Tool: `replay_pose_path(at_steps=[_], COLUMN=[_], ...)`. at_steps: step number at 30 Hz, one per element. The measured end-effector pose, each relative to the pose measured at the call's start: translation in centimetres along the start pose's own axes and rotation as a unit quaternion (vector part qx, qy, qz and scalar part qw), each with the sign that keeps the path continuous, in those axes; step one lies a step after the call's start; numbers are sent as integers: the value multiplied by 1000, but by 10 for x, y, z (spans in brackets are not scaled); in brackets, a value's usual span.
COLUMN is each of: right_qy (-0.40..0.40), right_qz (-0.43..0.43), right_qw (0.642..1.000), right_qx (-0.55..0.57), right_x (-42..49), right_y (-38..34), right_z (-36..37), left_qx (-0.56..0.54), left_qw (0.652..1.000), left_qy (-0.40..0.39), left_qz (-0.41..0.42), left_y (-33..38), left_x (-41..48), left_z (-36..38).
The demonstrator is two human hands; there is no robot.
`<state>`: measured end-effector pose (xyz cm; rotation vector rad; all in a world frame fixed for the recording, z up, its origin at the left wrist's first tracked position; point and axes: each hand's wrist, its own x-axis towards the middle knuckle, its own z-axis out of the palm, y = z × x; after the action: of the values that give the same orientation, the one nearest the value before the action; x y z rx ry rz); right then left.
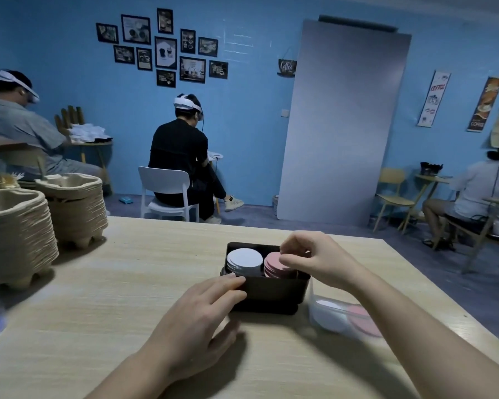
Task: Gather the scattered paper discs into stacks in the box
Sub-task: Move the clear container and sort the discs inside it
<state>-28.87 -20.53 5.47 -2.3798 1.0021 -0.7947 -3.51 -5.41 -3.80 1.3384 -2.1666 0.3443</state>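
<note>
A dark box [271, 289] stands on the wooden table [113, 298], a little right of centre. Inside it, a stack of white discs [245, 259] fills the left side and a stack of pink discs [274, 264] the right. My right hand [314, 260] hovers over the pink stack, fingertips touching its top and edge. My left hand [205, 318] rests on the table with its fingers against the box's front left wall. To the right of the box lies a clear lid [340, 315], and a white and a pink disc show through it.
Two tall stacks of moulded pulp cup trays [18, 234] [75, 208] stand at the table's left edge. The table's far edge runs just behind the box. Beyond it, three people sit on chairs at small tables against a blue wall.
</note>
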Motion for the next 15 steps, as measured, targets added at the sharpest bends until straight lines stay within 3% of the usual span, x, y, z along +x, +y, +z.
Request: replay_pose_path(at_steps=[8, 15], right_qy=[-28, -226], right_qz=[30, 67], right_qw=[997, 956], right_qx=[-63, -174], right_x=[-53, -55], right_y=[45, 70], right_z=[-49, -48], left_qx=[36, 15], left_qw=[998, 997], left_qy=[0, -11], left_qz=[45, 78], left_y=[15, 36], left_x=[34, 52], left_z=[13, 35])
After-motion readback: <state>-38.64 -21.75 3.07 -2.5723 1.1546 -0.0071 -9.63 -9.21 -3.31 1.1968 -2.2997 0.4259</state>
